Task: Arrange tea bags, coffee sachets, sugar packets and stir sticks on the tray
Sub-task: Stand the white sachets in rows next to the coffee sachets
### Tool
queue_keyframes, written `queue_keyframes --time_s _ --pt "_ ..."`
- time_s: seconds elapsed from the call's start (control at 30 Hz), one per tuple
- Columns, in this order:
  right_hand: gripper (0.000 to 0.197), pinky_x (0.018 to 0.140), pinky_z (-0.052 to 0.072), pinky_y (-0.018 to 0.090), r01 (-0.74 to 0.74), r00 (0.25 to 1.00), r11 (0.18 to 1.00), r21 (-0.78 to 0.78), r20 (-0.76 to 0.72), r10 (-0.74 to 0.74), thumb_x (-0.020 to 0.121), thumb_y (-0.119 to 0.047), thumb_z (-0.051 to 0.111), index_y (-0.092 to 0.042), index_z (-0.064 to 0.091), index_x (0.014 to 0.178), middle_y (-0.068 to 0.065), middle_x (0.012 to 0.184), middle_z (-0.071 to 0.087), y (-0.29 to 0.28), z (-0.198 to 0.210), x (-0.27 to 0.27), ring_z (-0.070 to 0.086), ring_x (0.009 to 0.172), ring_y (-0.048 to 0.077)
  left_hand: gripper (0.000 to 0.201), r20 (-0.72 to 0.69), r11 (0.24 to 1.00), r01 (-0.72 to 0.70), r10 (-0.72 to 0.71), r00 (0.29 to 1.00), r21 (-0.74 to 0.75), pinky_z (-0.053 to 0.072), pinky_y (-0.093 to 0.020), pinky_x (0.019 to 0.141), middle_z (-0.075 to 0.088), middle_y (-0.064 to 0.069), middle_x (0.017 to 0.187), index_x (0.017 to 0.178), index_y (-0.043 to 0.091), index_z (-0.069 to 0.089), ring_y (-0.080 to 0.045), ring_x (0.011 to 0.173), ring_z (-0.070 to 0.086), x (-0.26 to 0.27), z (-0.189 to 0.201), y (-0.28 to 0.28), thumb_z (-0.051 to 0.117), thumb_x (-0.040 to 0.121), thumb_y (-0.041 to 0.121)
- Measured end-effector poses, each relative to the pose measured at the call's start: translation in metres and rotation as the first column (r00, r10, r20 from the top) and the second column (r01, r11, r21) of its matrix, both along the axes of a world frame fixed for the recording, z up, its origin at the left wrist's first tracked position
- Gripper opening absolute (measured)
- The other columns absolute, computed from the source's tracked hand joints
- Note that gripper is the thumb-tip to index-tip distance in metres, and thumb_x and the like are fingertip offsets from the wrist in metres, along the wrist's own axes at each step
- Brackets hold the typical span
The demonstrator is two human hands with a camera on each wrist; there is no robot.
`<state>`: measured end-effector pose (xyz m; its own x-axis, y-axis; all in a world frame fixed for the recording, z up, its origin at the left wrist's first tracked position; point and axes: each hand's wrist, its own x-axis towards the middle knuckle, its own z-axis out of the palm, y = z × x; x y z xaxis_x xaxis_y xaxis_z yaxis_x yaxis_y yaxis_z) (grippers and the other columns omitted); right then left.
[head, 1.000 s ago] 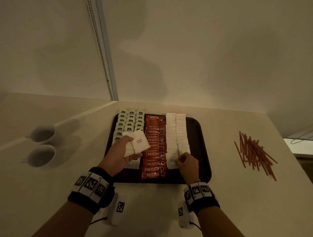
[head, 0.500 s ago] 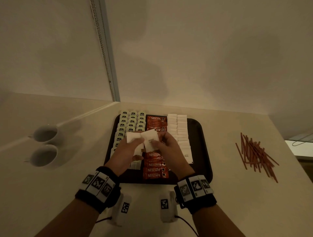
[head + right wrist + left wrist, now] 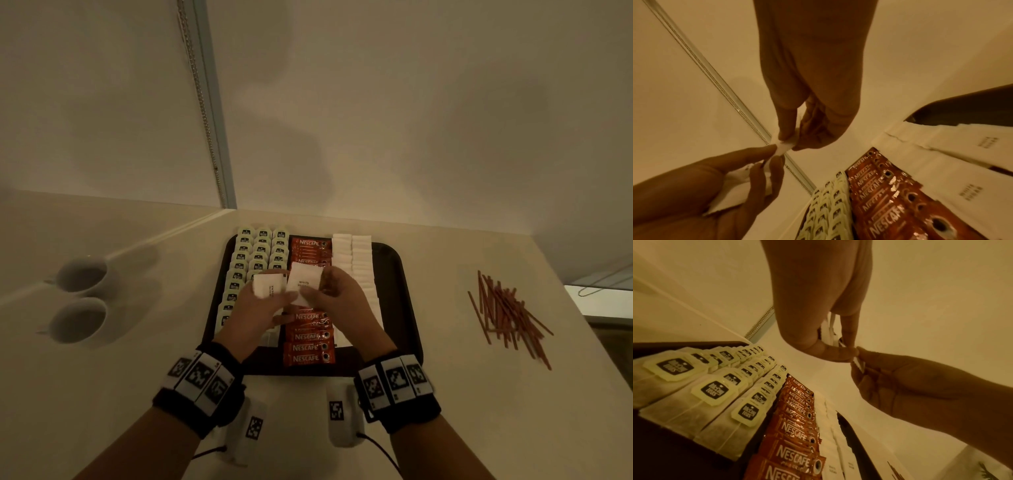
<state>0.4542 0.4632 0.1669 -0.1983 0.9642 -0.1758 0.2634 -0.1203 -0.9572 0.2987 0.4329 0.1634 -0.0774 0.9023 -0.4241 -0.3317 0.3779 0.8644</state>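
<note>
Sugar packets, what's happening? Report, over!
Left hand holds spare sugar packets. Right hand pinches one packet above the tray. Stir sticks wait on the counter.

A pale tabletop point(image 3: 445, 394) set against a wall. At its centre rests a dark tray point(image 3: 399, 284). Two white cups point(image 3: 80, 298) stand together to the left; a loose heap of reddish stir sticks point(image 3: 507, 313) lies to the right.

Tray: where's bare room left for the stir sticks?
On the tray, one bare dark strip runs between the sugar packets and the right rim. Leftward it is packed: tea bags, coffee sachets, sugar. Both hands hover mid-tray. The stir sticks lie on the counter.
</note>
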Motion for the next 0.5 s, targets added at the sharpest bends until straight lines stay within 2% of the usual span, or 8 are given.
queue_keyframes --time_s 0.1,0.2,0.33,0.4,0.5 --pt "0.025 0.072 0.057 0.027 0.039 0.997 0.997 -0.061 -0.062 -0.043 0.085 -0.017 0.067 -0.010 0.059 0.107 0.005 0.102 0.069 -0.005 -0.005 0.010 0.068 0.090 0.017 0.029 0.052 0.999 0.012 -0.010 0.999 -0.031 0.055 -0.025 0.055 0.069 -0.010 0.105 0.115 0.018 0.062 -0.020 0.080 0.069 0.001 0.001 0.001 0.064 0.087 0.007" --pt "0.020 0.064 0.054 0.018 0.169 0.980 0.982 -0.081 -0.088 -0.176 0.088 -0.012 0.063 -0.008 0.061 0.107 0.004 0.097 0.068 -0.002 -0.009 0.038 0.068 0.086 0.015 0.023 0.196 0.997 0.044 -0.032 0.980 -0.059 0.054 -0.024 0.050 0.070 -0.011 0.097 0.114 0.018 0.062 -0.021 0.070 0.068 -0.002 0.007 0.000 0.050 0.095 0.014" --pt "0.025 0.064 0.051 0.016 0.263 0.945 0.964 -0.042 0.214 -0.249 0.094 -0.009 0.052 -0.010 0.059 0.118 0.000 0.106 0.064 0.005 -0.037 0.093 0.061 0.088 0.007 0.030 0.336 0.996 0.056 -0.032 0.941 -0.064 0.055 -0.026 0.051 0.070 -0.015 0.097 0.117 0.014 0.059 -0.028 0.075 0.066 -0.013 0.009 -0.001 0.037 0.098 0.019" --pt "0.027 0.073 0.052 0.020 0.304 0.906 0.951 -0.057 0.327 -0.270 0.093 -0.009 0.053 -0.010 0.059 0.120 0.004 0.112 0.064 0.003 -0.056 0.115 0.061 0.093 0.014 0.029 0.369 0.997 0.041 -0.014 0.929 -0.065 0.056 -0.027 0.052 0.072 -0.016 0.094 0.115 0.011 0.058 -0.029 0.076 0.067 -0.016 0.009 -0.001 0.035 0.098 0.019" --pt "0.024 0.090 0.052 0.039 0.334 0.859 0.939 -0.079 0.435 -0.269 0.090 -0.013 0.060 -0.011 0.061 0.114 0.007 0.111 0.065 -0.003 -0.082 0.132 0.061 0.101 0.023 0.028 0.393 0.996 0.020 0.014 0.919 -0.083 0.057 -0.026 0.052 0.073 -0.017 0.090 0.110 0.009 0.057 -0.030 0.074 0.068 -0.018 0.008 0.001 0.034 0.099 0.019"
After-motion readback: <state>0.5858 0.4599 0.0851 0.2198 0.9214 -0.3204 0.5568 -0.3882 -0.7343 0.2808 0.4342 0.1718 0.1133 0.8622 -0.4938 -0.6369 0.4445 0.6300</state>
